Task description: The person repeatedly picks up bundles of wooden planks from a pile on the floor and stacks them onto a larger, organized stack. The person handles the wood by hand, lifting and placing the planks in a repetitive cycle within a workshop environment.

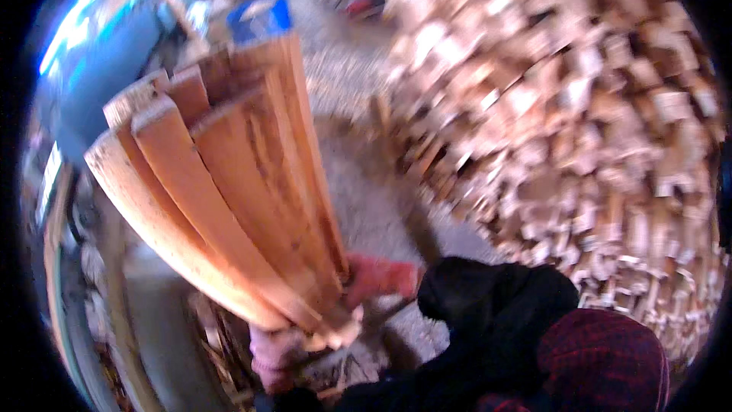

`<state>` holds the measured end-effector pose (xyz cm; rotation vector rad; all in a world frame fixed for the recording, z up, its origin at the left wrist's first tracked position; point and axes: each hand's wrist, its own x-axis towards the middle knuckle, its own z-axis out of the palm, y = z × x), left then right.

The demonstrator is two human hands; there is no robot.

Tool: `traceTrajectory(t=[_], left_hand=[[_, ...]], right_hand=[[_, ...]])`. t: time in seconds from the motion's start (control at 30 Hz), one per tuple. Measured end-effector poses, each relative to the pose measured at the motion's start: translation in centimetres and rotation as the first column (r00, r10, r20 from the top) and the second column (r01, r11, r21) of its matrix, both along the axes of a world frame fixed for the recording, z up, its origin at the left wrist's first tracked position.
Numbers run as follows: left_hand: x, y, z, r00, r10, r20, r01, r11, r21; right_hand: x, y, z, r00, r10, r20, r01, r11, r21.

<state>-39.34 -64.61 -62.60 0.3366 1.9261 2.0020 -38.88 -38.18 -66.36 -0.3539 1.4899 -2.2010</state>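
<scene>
A bundle of wooden boards (236, 191), several long orange-brown slats of uneven thickness, rises from the lower middle toward the upper left, leaning away from me. My right hand (381, 278), in a red glove, presses against the right side of the bundle near its lower end; its fingertips are hidden behind the wood. Under the left side of the lower end, my left hand (275, 355), in a pinkish glove, grips the boards, partly covered by them. Both hands are closed on the bundle. A black sleeve (488, 320) covers my right arm.
A high heap of split wood pieces (579, 107) fills the right side. Beyond the boards stands a blue container (261, 18). Poles and a long wooden beam (126, 320) line the left edge. Grey ground (366, 152) with scattered chips runs between them. Motion blurs much of the view.
</scene>
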Motion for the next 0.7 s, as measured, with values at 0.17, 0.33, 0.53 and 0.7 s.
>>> traceTrajectory(t=[0.17,0.33,0.53,0.7], left_hand=[[0.8,3.3,21.8,0.979,-0.178,-0.099,0.172,0.983,-0.067],[1.6,6.0,38.3,0.904,-0.257,-0.342,0.15,0.939,-0.31],[3.6,13.9,53.2,0.909,-0.291,-0.298,0.271,0.957,-0.106],[5.2,21.4,58.7,0.698,-0.569,-0.436,0.629,0.777,-0.007]], right_hand=[[5.6,2.1,19.1,0.976,-0.16,-0.147,0.163,0.987,0.007],[10.7,2.9,35.0,0.887,-0.362,-0.286,0.369,0.929,-0.03],[15.2,6.9,49.1,0.607,-0.653,-0.453,0.661,0.732,-0.168],[20.7,10.2,55.4,0.347,-0.799,-0.491,0.789,0.532,-0.308]])
